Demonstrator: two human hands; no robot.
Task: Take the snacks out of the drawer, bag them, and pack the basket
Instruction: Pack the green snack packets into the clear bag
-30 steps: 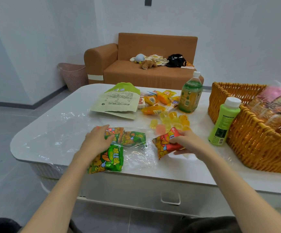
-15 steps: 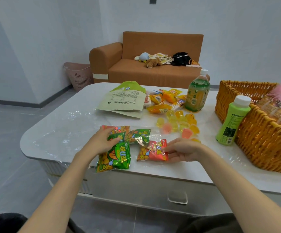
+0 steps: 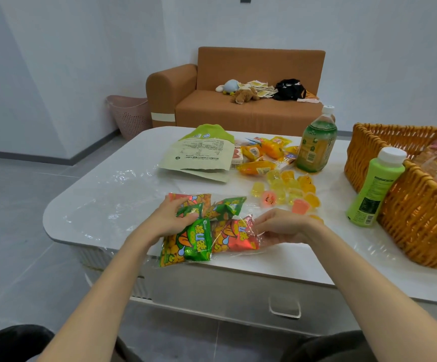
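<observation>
Clear plastic bag (image 3: 253, 231): lying flat near the front edge of the table (image 3: 290, 265) and loosely wrapping the snack packets (image 3: 191, 241); the film is so glassy I cannot tell where its mouth is sitting.
Snack packets: a green one and a red one are lying side by side at the front, with smaller ones bunching behind them under the left palm — none of these is in the basket yet.
Left hand (image 3: 170, 219): its fingers are curling down over the pile, gripping the packets and pinning them to the table.
Right hand (image 3: 281, 226): fingertips and thumb are closing together on the film beside the red packet, pinching it.
Wicker basket (image 3: 408, 220): standing well apart to the right, already holding some wrapped goods.
Risk at the edge: the green packet is reaching the table's very front — a careless tug could be sending the lot to the floor.
Risk in the film: packet corners are pushing against thin plastic, so a hard pull may be tearing it or spilling packets out of the open end.
Risk on the way: the green bottle (image 3: 376, 189) is standing just beside the basket wall and the jelly cups (image 3: 288, 189) are lying loose near the right wrist; a low swing across could be knocking them.
</observation>
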